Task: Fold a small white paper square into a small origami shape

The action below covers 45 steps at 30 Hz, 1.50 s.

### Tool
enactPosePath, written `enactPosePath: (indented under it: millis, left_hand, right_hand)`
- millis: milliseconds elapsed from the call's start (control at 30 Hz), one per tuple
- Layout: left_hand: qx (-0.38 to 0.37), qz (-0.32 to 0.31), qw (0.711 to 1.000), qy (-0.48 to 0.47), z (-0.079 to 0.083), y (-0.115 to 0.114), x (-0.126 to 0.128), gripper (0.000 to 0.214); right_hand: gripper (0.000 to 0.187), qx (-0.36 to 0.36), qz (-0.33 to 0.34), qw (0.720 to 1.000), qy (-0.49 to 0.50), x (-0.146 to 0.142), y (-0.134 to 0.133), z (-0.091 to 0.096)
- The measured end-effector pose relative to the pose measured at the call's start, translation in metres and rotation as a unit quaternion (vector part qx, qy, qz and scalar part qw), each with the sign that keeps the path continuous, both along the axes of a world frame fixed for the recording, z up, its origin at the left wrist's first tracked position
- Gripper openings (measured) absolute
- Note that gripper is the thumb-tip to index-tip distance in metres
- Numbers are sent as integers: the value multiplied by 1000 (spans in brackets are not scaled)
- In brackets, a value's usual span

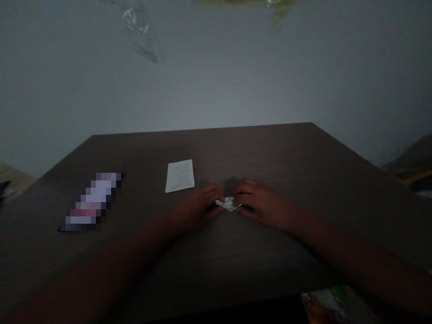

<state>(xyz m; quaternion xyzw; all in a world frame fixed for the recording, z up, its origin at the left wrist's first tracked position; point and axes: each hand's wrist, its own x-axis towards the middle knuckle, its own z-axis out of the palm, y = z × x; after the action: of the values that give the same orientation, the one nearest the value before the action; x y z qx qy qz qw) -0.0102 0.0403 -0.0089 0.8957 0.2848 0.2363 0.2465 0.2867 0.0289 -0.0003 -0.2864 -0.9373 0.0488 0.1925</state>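
Note:
A small folded piece of paper (230,204), pale with faint marks, is at the middle of the dark table, its near edge coming to a point. My left hand (202,204) pinches its left end between thumb and fingers. On the opposite end, my right hand (261,203) has its thumb and fingers closed in the same way. Both hands rest low over the tabletop, and the fingers cover the paper's two ends. Just beyond my left hand lies a flat white sheet (180,176) with lines of print, apart from the fingers.
To the left, a phone-like slab (91,202) with a blurred-out bright screen lies on the table (216,261). A pale wall (236,81) rises behind the far edge, with clear plastic (140,31) stuck on it. Colourful items (327,303) show below the near edge.

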Motion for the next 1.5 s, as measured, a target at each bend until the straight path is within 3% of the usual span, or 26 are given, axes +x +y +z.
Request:
enactPosePath:
  millis: [267, 1000, 1167, 1500]
  left_hand:
    - [-2, -21, 999, -40, -2, 7, 0, 12]
    - [-5, 9, 1000, -16, 5, 3, -3, 19]
    - [0, 0, 999, -33, -2, 7, -3, 17]
    - [52, 22, 998, 20, -8, 5, -3, 16]
  right_hand:
    - [12, -15, -38, 999, 29, 1, 1, -4]
    - [8, -64, -10, 996, 62, 0, 5, -8]
    - [9, -78, -9, 995, 67, 1, 9, -7]
    - [11, -38, -41, 997, 55, -1, 5, -11]
